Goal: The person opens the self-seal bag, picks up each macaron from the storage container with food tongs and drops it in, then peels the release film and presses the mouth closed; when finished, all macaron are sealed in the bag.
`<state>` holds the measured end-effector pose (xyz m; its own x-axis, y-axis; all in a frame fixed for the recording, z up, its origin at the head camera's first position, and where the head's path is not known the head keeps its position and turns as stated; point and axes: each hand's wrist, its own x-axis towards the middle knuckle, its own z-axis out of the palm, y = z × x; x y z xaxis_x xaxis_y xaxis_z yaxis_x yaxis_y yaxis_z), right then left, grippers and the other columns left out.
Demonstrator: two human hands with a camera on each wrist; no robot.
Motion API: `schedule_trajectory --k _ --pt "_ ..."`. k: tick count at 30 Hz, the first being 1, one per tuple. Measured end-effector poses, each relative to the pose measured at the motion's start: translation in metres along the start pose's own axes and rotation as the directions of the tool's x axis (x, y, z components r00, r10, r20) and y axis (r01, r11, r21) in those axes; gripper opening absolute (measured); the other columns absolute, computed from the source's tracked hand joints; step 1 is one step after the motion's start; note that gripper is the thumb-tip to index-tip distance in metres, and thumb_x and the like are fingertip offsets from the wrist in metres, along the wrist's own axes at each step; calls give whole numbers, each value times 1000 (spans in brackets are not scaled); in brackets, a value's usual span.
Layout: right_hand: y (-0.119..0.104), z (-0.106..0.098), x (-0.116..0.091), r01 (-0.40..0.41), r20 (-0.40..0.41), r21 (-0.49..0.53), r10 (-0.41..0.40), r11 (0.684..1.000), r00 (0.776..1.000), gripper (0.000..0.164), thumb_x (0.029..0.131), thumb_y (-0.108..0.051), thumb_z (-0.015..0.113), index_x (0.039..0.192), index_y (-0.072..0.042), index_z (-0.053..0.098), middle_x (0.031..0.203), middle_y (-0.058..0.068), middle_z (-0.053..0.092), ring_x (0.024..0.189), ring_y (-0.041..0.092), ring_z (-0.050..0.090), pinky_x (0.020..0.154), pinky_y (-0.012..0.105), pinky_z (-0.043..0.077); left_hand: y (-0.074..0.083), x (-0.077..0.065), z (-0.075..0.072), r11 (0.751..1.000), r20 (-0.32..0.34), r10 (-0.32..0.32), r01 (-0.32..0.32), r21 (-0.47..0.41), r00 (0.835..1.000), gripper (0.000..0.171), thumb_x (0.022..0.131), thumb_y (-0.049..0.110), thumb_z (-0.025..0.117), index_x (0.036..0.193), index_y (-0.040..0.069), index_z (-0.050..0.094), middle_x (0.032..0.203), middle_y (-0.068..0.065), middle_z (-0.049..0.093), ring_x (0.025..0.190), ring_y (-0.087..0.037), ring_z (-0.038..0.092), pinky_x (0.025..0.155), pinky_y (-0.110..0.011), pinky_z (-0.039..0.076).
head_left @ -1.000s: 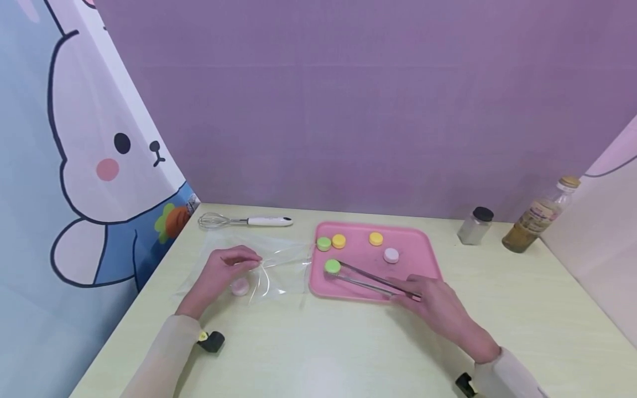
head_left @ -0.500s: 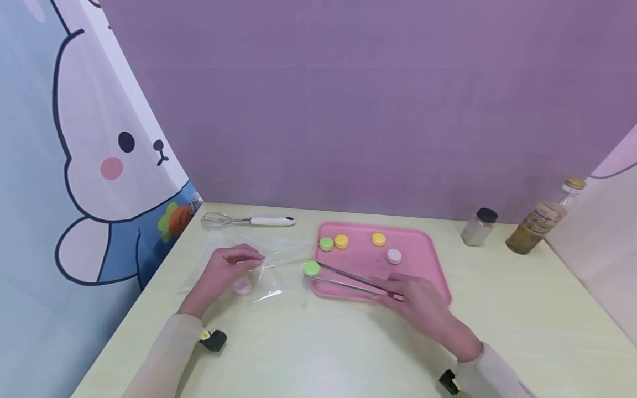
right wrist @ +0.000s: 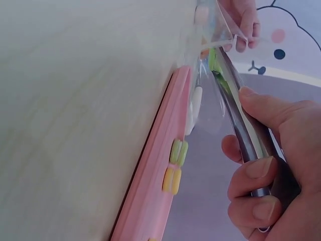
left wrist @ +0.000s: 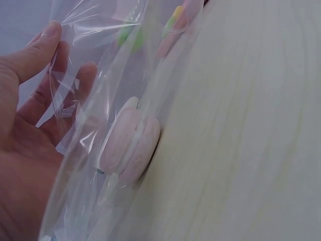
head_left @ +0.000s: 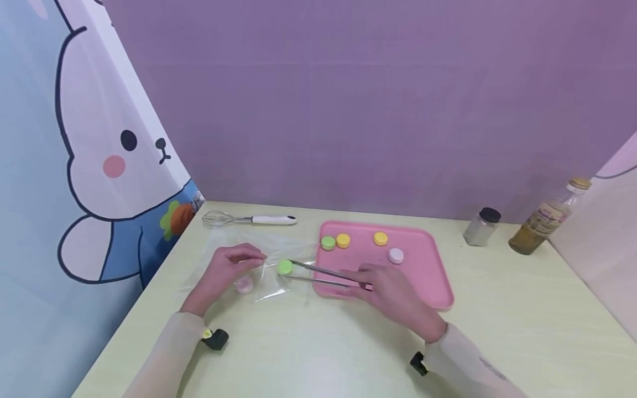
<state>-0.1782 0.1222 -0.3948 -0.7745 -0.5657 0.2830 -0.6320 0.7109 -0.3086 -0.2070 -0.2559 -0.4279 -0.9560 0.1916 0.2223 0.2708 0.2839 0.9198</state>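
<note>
My left hand (head_left: 226, 273) pinches the upper layer of a clear plastic bag (left wrist: 105, 30) between thumb and fingers, lifting it off the table. Inside the bag lies a pink macaron (left wrist: 128, 143), close under that hand. My right hand (head_left: 393, 296) grips metal tongs (head_left: 328, 276), whose tips hold a green macaron (head_left: 285, 267). This macaron is at the bag's raised opening, left of the pink tray (head_left: 428, 287); how deep inside it sits is hard to tell. On the tray are another green macaron (head_left: 328, 243), two yellow macarons (head_left: 343, 240) and a pale pink macaron (head_left: 396, 256).
A whisk (head_left: 249, 220) with a white handle lies behind the bag. At the back right stand a small jar (head_left: 481, 228) with a black lid and a corked bottle (head_left: 547, 218) of brownish liquid. A purple backdrop (head_left: 348, 110) borders the table's far edge.
My right hand has moved left, carrying the green macaron in the tongs from above the tray to the bag's opening. My left hand has kept its hold on the bag.
</note>
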Motion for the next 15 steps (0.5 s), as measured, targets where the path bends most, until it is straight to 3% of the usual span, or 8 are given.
schedule_trajectory --k 10,15 --pt "-8 15 22 27 20 10 -27 1000 999 39 92 -46 72 129 -33 71 69 -19 47 57 2 40 55 22 38 0 1 0 1000 1 14 -14 -10 1000 19 92 15 76 107 4 78 106 -6 72 107 -20 64 98 -25 49" --pt "-14 21 31 17 24 37 -18 999 1000 37 91 -48 73 126 -33 73 71 -20 52 60 3 44 57 23 40 -1 1 0 999 9 37 -37 -34 999 20 93 13 76 108 1 77 106 -8 72 106 -20 64 97 -25 50"
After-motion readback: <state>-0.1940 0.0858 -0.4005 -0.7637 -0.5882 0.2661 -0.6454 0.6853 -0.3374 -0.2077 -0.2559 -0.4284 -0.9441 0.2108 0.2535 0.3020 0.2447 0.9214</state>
